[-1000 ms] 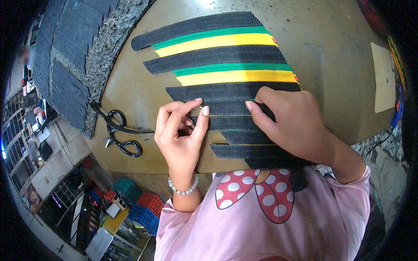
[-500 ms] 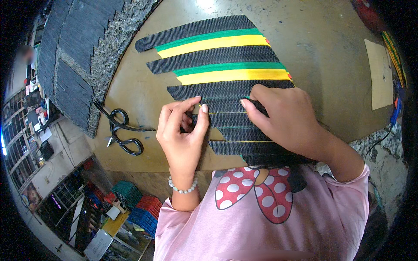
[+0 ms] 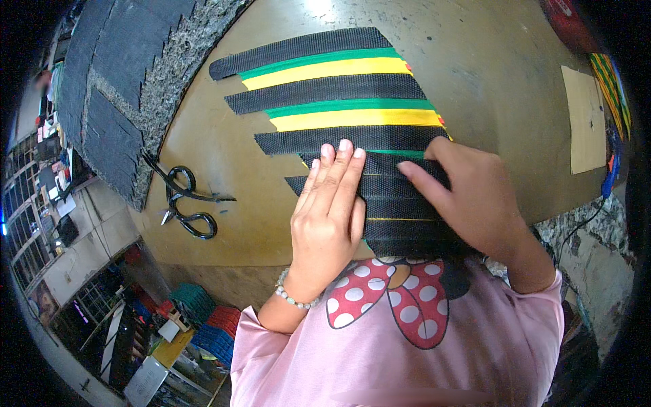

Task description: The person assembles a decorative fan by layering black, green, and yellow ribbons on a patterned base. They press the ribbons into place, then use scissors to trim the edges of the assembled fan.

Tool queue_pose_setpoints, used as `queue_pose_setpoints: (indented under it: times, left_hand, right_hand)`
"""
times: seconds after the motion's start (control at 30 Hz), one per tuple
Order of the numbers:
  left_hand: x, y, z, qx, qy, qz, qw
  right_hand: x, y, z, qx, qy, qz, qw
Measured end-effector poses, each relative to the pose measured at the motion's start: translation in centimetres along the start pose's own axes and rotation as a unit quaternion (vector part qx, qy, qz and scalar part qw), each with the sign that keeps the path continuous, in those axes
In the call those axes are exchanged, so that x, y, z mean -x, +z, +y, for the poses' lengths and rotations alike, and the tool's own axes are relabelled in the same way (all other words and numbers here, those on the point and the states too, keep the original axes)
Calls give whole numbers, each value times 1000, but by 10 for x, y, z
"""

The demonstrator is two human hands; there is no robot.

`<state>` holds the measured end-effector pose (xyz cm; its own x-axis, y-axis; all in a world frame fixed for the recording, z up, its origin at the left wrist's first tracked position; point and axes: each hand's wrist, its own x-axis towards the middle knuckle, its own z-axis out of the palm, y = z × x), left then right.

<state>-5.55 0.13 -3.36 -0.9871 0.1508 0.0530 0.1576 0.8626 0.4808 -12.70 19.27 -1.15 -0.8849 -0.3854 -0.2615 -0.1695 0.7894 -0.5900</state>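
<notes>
A row of black woven strips (image 3: 380, 197), alternating with green and yellow bands (image 3: 339, 68), lies fanned across a brown table (image 3: 475, 61). My left hand (image 3: 332, 210) lies flat, fingers together, pressing on the left ends of the nearer black strips. My right hand (image 3: 468, 197) rests palm down on the right side of the same strips, fingers stretched leftward over them. Neither hand grips anything. The nearest strips are partly hidden under both hands.
Black-handled scissors (image 3: 183, 200) lie on the table left of my left hand. Dark grey felt-like sheets (image 3: 115, 88) cover the far left. A tan card (image 3: 586, 119) sits at the right, with coloured strips (image 3: 610, 74) beyond it. Crates (image 3: 203, 319) stand on the floor below.
My left hand has unfolded from a curled pinch to flat fingers pressing on the strips. The right hand has shifted slightly right along the strips.
</notes>
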Motion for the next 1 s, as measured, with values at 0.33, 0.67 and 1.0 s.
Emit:
queue_pose_setpoints:
  times: [0.33,0.67,1.0]
  left_hand:
    - [0,1,2,-23,18,-23,999]
    - [0,2,3,-30,14,-19,999]
    - [-5,5,24,-78,53,-11,995]
  right_hand:
    - [2,6,17,-40,6,66,997]
    - [2,4,18,-21,26,37,999]
    - [-1,4,18,13,14,26,999]
